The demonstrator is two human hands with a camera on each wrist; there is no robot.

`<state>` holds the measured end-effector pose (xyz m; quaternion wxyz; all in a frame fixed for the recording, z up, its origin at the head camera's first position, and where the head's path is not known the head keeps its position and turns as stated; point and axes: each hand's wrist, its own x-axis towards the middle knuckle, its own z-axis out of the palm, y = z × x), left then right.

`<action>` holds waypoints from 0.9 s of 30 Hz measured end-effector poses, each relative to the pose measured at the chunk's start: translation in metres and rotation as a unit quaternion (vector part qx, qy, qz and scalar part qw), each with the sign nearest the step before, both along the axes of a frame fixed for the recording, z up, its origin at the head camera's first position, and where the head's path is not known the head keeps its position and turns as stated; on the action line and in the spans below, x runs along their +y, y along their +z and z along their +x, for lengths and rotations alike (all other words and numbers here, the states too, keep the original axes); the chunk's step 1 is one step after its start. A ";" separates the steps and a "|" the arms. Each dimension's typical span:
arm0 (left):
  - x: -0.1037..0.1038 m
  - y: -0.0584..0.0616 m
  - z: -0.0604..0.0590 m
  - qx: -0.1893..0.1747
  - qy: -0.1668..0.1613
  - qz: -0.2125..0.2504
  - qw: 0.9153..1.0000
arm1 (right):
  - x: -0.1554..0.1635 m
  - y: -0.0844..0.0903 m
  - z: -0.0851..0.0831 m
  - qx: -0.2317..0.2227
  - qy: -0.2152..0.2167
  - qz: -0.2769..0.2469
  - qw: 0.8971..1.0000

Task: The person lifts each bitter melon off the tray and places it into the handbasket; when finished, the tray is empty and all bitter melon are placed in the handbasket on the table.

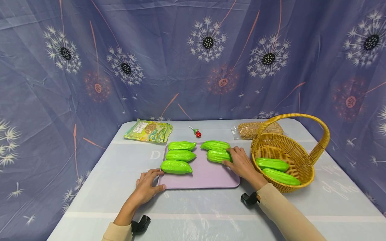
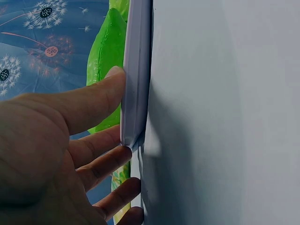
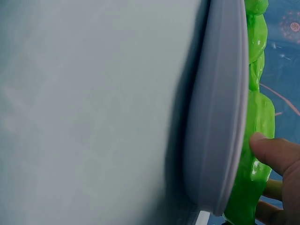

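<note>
Tray [image 1: 199,179] holds five green vegetables [image 1: 180,156]; basket [image 1: 297,157] holds two.

On the lilac tray [image 1: 200,174], a hand could pass between three green gourds [image 1: 181,156] at left and two more [image 1: 216,155] at right, where a wicker basket [image 1: 280,145] with an arched handle [image 1: 292,115] stands just beyond.

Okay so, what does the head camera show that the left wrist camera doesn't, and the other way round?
Only the head view shows the right hand gripping one green vegetable, the wicker basket with two more inside, the lollipop and the clear bag of tan pieces.

Only the left wrist view shows the palm of the left hand.

Both show the left hand itself, the purple tray, other green vegetables, the printed packet (just a sliver from the wrist), the pale table and the dandelion curtain.
</note>
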<state>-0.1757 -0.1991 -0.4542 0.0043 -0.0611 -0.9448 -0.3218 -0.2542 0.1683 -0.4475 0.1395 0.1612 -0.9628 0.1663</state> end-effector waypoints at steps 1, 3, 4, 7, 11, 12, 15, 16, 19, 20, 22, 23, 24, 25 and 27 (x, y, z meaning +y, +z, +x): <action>0.000 0.000 0.000 0.000 0.000 0.000 1.000 | 0.000 0.000 0.000 -0.001 0.000 0.000 1.000; 0.000 0.000 0.000 0.000 -0.001 0.001 1.000 | 0.000 0.000 0.000 -0.003 0.001 -0.001 1.000; 0.000 0.000 0.000 0.000 -0.001 0.001 1.000 | 0.000 0.000 0.000 -0.003 0.002 0.000 1.000; 0.000 0.000 0.000 0.000 -0.002 0.000 1.000 | 0.000 0.000 0.001 0.000 0.007 0.002 1.000; 0.000 0.001 0.000 -0.001 -0.002 0.000 1.000 | 0.001 -0.002 0.003 0.005 0.013 0.002 1.000; 0.000 0.001 0.000 -0.001 -0.002 -0.001 1.000 | 0.001 -0.002 0.004 0.004 0.015 -0.002 1.000; 0.000 0.001 0.000 -0.002 -0.002 0.000 1.000 | 0.002 -0.003 0.006 -0.003 0.019 -0.013 1.000; 0.000 0.001 0.000 -0.003 -0.002 0.000 1.000 | 0.002 -0.003 0.006 -0.008 0.021 -0.017 1.000; 0.000 0.002 0.000 -0.003 -0.002 0.000 1.000 | 0.002 -0.003 0.008 -0.022 0.028 -0.028 0.999; 0.000 0.002 0.000 -0.003 -0.002 0.000 1.000 | 0.002 -0.003 0.008 -0.026 0.030 -0.031 0.999; 0.000 0.002 0.000 -0.003 -0.002 0.000 1.000 | 0.002 -0.003 0.008 -0.032 0.033 -0.039 0.998; 0.000 0.002 0.000 -0.003 -0.002 0.001 1.000 | 0.002 -0.003 0.008 -0.034 0.035 -0.043 0.998; 0.000 0.003 0.000 -0.004 -0.002 0.001 1.000 | 0.002 -0.003 0.008 -0.036 0.035 -0.047 0.998; 0.000 0.003 0.000 -0.004 -0.002 0.002 1.000 | 0.002 -0.003 0.008 -0.037 0.036 -0.051 0.997; 0.000 0.003 0.001 -0.004 -0.003 0.003 1.000 | 0.002 -0.003 0.008 -0.038 0.037 -0.058 0.997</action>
